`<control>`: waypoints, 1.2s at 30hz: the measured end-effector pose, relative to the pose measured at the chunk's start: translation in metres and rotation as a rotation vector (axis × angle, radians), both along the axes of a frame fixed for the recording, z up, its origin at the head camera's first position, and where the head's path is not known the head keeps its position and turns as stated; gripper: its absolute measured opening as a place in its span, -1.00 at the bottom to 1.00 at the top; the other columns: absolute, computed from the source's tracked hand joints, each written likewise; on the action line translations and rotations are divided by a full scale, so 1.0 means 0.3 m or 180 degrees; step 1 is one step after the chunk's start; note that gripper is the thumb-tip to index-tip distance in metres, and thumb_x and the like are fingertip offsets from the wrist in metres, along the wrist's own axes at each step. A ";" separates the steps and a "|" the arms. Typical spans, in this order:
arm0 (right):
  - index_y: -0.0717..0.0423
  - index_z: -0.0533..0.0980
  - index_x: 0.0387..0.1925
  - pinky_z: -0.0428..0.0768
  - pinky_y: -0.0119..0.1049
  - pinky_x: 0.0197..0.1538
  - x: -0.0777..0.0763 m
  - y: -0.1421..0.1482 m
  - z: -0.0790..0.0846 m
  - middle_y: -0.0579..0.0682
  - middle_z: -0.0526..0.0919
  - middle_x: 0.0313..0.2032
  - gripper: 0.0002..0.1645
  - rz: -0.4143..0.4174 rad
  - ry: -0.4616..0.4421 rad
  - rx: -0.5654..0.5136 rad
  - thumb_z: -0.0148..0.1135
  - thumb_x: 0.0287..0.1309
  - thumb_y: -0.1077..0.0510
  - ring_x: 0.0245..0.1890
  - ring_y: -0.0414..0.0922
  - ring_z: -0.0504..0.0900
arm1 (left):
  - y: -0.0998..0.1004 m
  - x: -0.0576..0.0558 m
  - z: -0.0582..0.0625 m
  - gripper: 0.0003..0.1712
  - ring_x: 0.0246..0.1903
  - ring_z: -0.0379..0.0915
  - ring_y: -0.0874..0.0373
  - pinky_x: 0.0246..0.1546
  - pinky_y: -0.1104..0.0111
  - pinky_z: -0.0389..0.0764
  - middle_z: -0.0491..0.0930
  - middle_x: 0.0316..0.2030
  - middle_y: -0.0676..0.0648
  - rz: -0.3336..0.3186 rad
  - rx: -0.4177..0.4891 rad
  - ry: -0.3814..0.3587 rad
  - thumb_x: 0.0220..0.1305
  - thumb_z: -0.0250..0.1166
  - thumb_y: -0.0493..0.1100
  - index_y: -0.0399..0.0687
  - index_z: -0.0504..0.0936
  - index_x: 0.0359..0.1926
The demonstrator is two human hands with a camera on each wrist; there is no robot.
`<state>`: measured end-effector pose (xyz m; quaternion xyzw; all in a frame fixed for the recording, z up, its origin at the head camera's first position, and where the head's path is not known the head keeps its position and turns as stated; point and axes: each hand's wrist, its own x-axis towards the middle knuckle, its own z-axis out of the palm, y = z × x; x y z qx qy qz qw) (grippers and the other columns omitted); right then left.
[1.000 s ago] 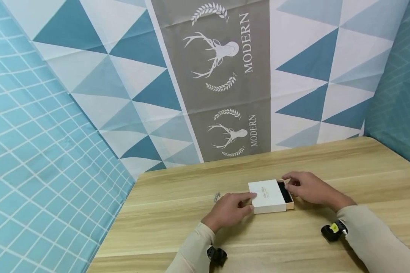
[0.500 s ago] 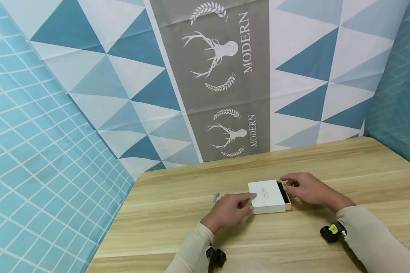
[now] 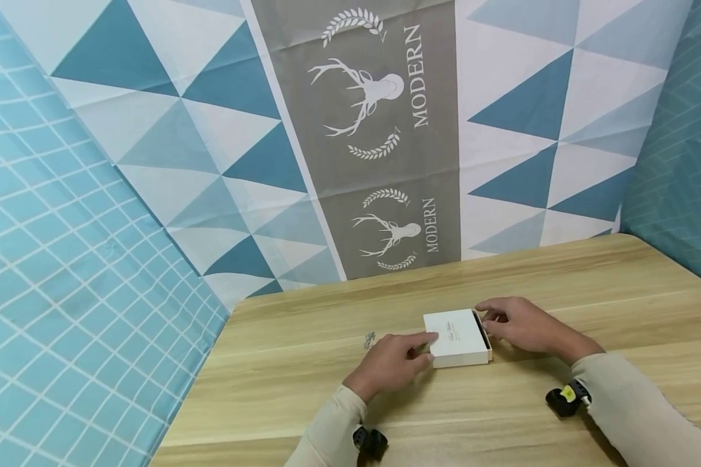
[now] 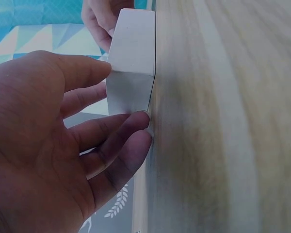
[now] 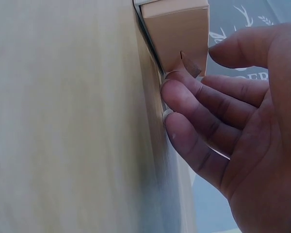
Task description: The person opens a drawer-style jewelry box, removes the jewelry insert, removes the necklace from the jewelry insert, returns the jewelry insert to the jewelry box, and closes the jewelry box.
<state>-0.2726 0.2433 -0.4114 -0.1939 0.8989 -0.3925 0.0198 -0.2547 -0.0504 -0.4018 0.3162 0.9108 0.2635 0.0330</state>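
A white slide-out gift box (image 3: 457, 336) with small gold lettering lies flat on the wooden table. From its right end a narrow strip of the peach-coloured drawer (image 5: 173, 36) sticks out, with a small ribbon tab (image 5: 191, 65) on the end face. My left hand (image 3: 388, 363) braces the left end, index fingertip at the top edge and thumb at the near corner. At the opposite end my right hand (image 3: 520, 323) presses on the drawer, thumb by its upper edge and the other fingers low against the end. The drawer's inside is almost fully covered.
A small silvery piece, perhaps jewellery (image 3: 370, 340), lies on the table (image 3: 304, 389) beyond my left hand. Patterned cloth (image 3: 385, 143) hangs behind the table's far edge. Each wrist carries a black camera (image 3: 563, 399).
The drawer has slid left into the white sleeve, covering the black interior seen before. My right hand has moved slightly left with it; my left hand stays at the box's left end.
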 end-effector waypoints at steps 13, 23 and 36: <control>0.37 0.45 0.26 0.60 -0.20 -0.17 -0.003 0.000 0.004 -0.04 0.67 -0.19 -0.48 -0.0010 0.0068 0.0040 0.16 0.39 0.13 -0.20 -0.16 0.63 | 0.007 -0.006 0.001 -0.54 -0.61 0.21 0.38 -0.53 0.51 0.30 0.34 -0.60 0.14 -0.0033 0.0027 0.0018 0.42 0.27 -0.04 0.24 0.57 0.32; 0.35 0.44 0.27 0.59 -0.18 -0.17 0.002 -0.008 0.000 -0.03 0.68 -0.16 -0.46 0.0007 0.0033 -0.0011 0.20 0.34 0.17 -0.16 -0.13 0.63 | 0.009 -0.008 -0.007 -0.54 -0.61 0.23 0.39 -0.55 0.51 0.32 0.37 -0.59 0.15 -0.0029 0.0042 -0.0006 0.42 0.27 -0.04 0.23 0.57 0.31; 0.30 0.45 0.24 0.58 -0.17 -0.17 0.013 0.008 -0.002 -0.03 0.69 -0.16 -0.51 -0.0089 0.0062 -0.0016 0.19 0.36 0.16 -0.16 -0.13 0.63 | 0.033 -0.010 -0.013 -0.53 -0.52 0.33 0.39 -0.46 0.48 0.40 0.52 -0.47 0.16 0.0002 0.0087 -0.0065 0.41 0.28 0.01 0.22 0.57 0.31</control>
